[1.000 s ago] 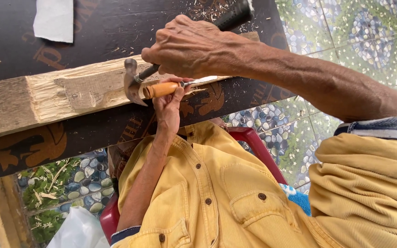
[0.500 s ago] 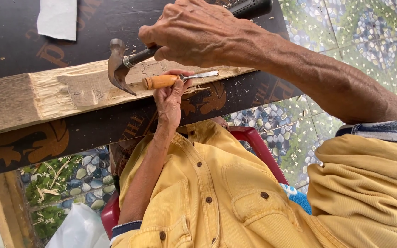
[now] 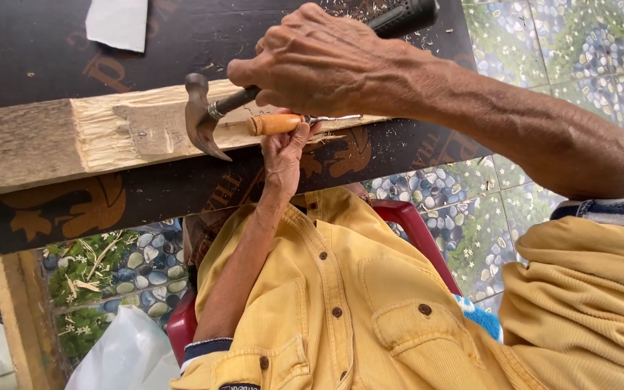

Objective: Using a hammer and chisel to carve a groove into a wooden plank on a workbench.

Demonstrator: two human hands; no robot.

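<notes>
Clearly, right hand [image 3: 326, 65] grips the hammer [image 3: 204, 119] beside the chisel [image 3: 283, 124] that left hand [image 3: 283, 155] clamps on; a glancing blow may hit fingers.

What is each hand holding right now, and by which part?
Right hand grips the claw hammer on its shaft near the head. Left hand holds the chisel by its orange handle.

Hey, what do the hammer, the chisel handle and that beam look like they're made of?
Hammer: dull grey metal head, worn; black grip, probably rubber, textured. Chisel handle: smooth orange, likely varnished wood or plastic, with a thin metal shank. Beam: raw wood, weathered grey at one end, pale and splintery where cut.
</notes>
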